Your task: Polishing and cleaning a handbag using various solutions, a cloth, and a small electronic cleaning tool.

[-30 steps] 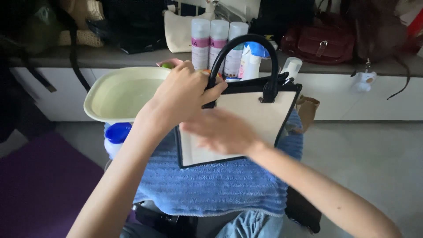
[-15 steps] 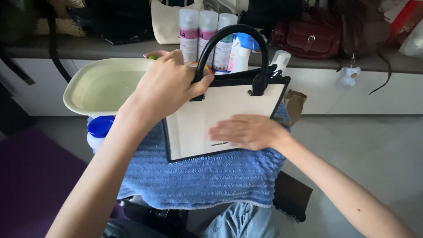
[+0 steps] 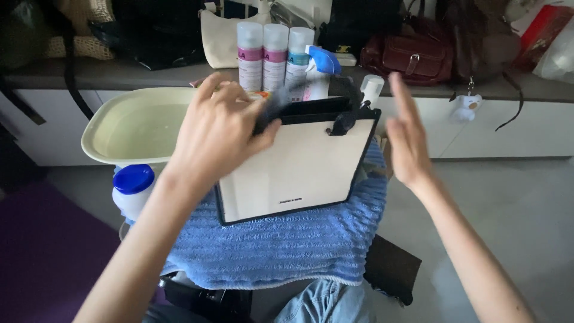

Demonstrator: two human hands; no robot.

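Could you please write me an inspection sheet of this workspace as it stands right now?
Surface: blue ribbed towel spread over the lap.
Job's things: cream tote bag with black trim, upright on the towel.
Clutter: pale basin; blue-capped tub; three spray cans; spray bottle.
Hands: left hand grips the black handle; right hand open, off the bag.
Cables: nothing seen.
Surroundings: shelf with handbags, among them a red-brown one; grey floor.

Left hand (image 3: 218,134) seemingly gripping; right hand (image 3: 406,134) open, raised.
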